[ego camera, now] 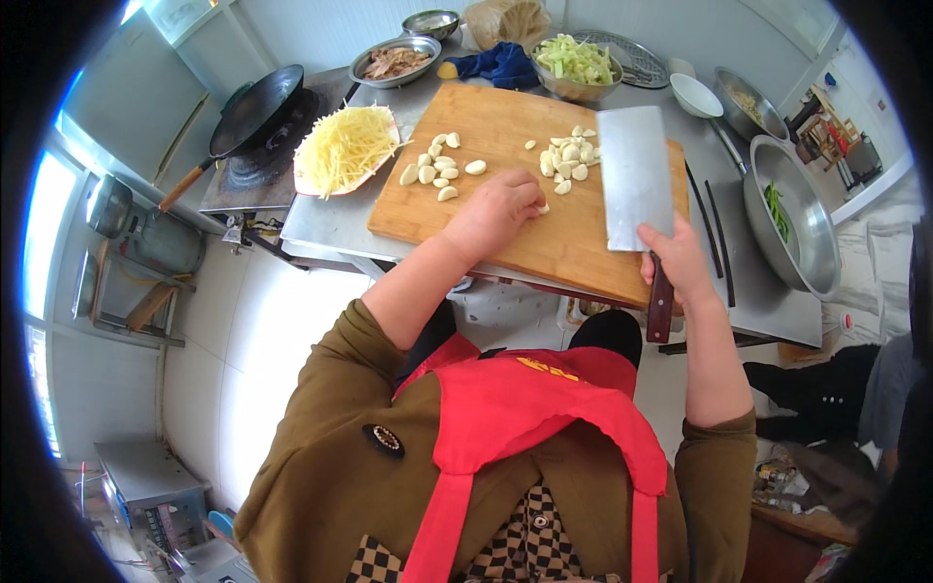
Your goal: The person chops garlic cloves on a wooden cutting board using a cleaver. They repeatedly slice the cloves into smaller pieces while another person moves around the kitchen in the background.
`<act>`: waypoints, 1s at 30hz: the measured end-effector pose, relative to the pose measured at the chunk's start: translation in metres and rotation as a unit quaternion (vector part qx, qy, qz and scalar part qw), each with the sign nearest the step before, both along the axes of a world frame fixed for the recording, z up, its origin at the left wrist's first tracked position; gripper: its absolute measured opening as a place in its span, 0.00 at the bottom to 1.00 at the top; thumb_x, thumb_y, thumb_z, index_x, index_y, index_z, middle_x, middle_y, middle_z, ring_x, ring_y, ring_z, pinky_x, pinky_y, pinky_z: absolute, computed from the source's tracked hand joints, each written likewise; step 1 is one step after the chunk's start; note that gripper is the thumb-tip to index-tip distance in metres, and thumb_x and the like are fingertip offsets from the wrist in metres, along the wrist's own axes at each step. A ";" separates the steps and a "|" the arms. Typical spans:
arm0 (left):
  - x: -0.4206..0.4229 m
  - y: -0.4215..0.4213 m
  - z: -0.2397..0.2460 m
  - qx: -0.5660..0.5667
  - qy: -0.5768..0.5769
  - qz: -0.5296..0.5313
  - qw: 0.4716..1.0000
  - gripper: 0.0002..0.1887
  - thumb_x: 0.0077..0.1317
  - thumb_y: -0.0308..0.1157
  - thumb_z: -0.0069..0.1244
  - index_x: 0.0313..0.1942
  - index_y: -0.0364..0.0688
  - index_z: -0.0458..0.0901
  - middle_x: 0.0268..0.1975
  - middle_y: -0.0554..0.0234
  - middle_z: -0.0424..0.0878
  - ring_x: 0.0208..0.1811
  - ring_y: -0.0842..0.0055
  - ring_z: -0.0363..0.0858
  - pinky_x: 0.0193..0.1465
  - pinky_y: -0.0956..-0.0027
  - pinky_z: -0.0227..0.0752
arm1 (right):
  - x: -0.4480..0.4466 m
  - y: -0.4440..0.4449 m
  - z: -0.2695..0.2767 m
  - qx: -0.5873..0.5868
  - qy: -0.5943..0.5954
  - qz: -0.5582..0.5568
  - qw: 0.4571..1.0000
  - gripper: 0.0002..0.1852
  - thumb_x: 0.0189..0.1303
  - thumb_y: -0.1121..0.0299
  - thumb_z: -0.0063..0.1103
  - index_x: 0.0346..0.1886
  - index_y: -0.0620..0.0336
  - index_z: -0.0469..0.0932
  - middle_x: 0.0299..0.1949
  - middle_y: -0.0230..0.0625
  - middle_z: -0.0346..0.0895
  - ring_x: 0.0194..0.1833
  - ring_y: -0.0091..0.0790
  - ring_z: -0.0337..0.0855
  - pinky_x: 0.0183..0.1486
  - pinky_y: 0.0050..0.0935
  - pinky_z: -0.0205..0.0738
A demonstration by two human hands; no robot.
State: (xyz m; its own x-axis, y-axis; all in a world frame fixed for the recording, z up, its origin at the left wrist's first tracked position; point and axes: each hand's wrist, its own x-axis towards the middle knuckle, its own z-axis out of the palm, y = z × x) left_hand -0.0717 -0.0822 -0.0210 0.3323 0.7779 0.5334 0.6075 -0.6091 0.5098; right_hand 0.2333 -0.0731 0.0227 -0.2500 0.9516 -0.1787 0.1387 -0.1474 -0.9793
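Observation:
My right hand (678,262) grips a Chinese cleaver (635,175) near where its wooden handle meets the blade; the broad blade lies flat over the right part of a wooden cutting board (503,124). My left hand (503,211) rests on the middle of the board, its fingertips closed on a garlic clove (544,209), mostly hidden by them. Left of that hand several peeled garlic cloves (437,164) lie loosely spread. A tighter pile of garlic cloves (570,154) sits just left of the blade, with one small piece apart from it.
A plate of shredded potato (346,149) stands left of the board, beside a stove with a wok (259,109). Behind are a bowl of meat (396,62), a blue cloth (503,65) and a bowl of chopped greens (576,65). Right are black chopsticks (711,218) and a steel basin (794,218).

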 end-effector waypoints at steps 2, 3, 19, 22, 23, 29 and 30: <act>0.000 -0.001 0.000 -0.003 0.006 0.006 1.000 0.05 0.64 0.24 0.60 0.38 0.36 0.83 0.43 0.54 0.83 0.49 0.54 0.82 0.52 0.57 0.77 | -0.013 -0.009 0.012 0.042 -0.075 0.045 0.995 0.17 0.72 0.70 0.61 0.60 0.66 0.75 0.34 0.35 0.80 0.19 0.24 0.74 0.22 0.27 0.72; 0.000 -0.001 0.000 -0.003 0.008 0.005 1.000 0.05 0.64 0.24 0.60 0.38 0.36 0.83 0.43 0.54 0.83 0.48 0.54 0.82 0.52 0.57 0.77 | -0.018 -0.013 0.020 0.067 -0.104 0.071 0.990 0.18 0.72 0.70 0.61 0.62 0.66 0.74 0.34 0.35 0.81 0.19 0.23 0.74 0.22 0.27 0.72; -0.001 0.003 0.001 -0.005 0.006 -0.016 1.000 0.04 0.65 0.25 0.57 0.36 0.38 0.79 0.41 0.52 0.80 0.46 0.53 0.81 0.50 0.55 0.77 | -0.049 -0.003 0.070 0.177 -0.433 0.252 0.848 0.17 0.70 0.69 0.60 0.57 0.68 0.72 0.44 0.57 0.84 0.44 0.54 0.86 0.48 0.44 0.80; -0.001 0.002 0.000 -0.007 -0.007 -0.015 1.000 0.04 0.65 0.25 0.57 0.36 0.38 0.79 0.40 0.53 0.80 0.47 0.53 0.81 0.50 0.56 0.77 | -0.052 0.002 0.080 0.079 -0.454 0.263 0.848 0.17 0.71 0.67 0.61 0.57 0.69 0.73 0.51 0.62 0.83 0.57 0.62 0.82 0.60 0.50 0.75; -0.001 0.003 0.000 -0.002 -0.008 -0.012 1.000 0.04 0.64 0.25 0.58 0.36 0.38 0.79 0.40 0.52 0.81 0.46 0.52 0.82 0.49 0.56 0.77 | -0.056 0.003 0.077 0.116 -0.461 0.260 0.840 0.17 0.71 0.68 0.60 0.57 0.69 0.73 0.50 0.61 0.83 0.55 0.62 0.83 0.59 0.49 0.76; 0.000 0.002 -0.001 0.007 0.001 -0.005 1.000 0.03 0.64 0.26 0.57 0.35 0.38 0.80 0.40 0.53 0.81 0.46 0.54 0.82 0.49 0.56 0.78 | -0.069 0.000 0.055 0.200 -0.418 0.213 0.860 0.19 0.71 0.69 0.60 0.60 0.69 0.72 0.48 0.58 0.84 0.53 0.58 0.85 0.57 0.47 0.76; 0.000 0.002 -0.001 0.009 0.002 -0.006 1.000 0.03 0.64 0.25 0.57 0.35 0.38 0.80 0.40 0.53 0.81 0.46 0.54 0.82 0.49 0.56 0.78 | -0.066 -0.002 0.056 0.208 -0.406 0.200 0.867 0.20 0.71 0.69 0.60 0.60 0.69 0.72 0.48 0.58 0.84 0.52 0.58 0.85 0.57 0.46 0.77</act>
